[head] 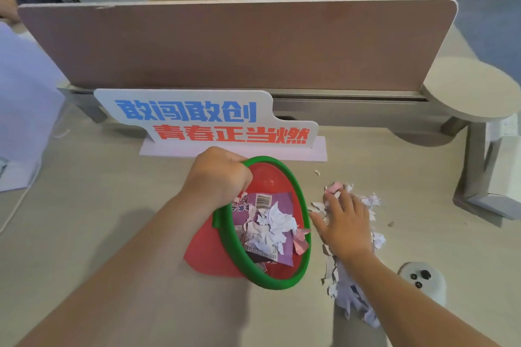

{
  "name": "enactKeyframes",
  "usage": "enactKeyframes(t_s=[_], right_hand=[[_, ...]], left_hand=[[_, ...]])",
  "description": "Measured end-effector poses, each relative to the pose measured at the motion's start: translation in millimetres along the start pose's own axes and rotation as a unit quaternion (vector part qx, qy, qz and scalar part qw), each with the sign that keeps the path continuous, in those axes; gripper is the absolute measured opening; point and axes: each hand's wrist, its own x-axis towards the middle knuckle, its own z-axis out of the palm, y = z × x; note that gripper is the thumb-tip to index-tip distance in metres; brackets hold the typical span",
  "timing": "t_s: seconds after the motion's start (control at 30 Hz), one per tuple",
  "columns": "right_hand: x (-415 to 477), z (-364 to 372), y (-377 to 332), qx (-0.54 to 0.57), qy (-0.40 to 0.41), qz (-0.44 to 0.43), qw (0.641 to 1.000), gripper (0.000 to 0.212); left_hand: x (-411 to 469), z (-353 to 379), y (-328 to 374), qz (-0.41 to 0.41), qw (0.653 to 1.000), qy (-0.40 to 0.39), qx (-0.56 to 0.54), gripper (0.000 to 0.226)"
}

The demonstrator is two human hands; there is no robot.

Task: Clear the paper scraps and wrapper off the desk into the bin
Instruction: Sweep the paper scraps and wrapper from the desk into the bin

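Note:
A red bin with a green rim lies tilted on the desk, its mouth facing right. My left hand grips the far part of the rim. Inside the bin lie a purple wrapper with a barcode and several white paper scraps. My right hand rests flat, fingers spread, on a strip of torn paper scraps that runs along the desk just right of the bin's mouth. A pink scrap lies beyond my fingertips.
A white sign with blue and red characters stands behind the bin, in front of a brown desk divider. A white device with dark buttons sits near my right forearm. A round side shelf stands at the far right.

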Motion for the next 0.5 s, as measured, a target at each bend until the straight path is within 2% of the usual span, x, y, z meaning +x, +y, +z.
enactKeyframes(t_s=[0.07,0.17,0.3,0.4,0.5], right_hand=[[-1,3,-3,0.013,0.045,-0.011,0.999,0.040],[1,6,-4,-0.004,0.080,-0.047,0.996,0.034],[2,9,-5,-0.021,0.052,-0.077,0.995,0.038],[3,1,-10,-0.006,0.007,-0.040,0.999,0.026],[12,-9,-13,0.012,-0.033,0.004,0.999,0.020]], left_hand=[[-2,-3,-5,0.004,1.000,0.010,-0.016,0.012],[-5,-3,-7,0.014,1.000,0.010,-0.018,0.015],[-7,1,-6,0.019,1.000,0.009,-0.017,0.016],[-7,3,-6,0.013,1.000,0.010,-0.020,0.021],[-9,2,-3,0.022,1.000,0.011,-0.013,0.015]])
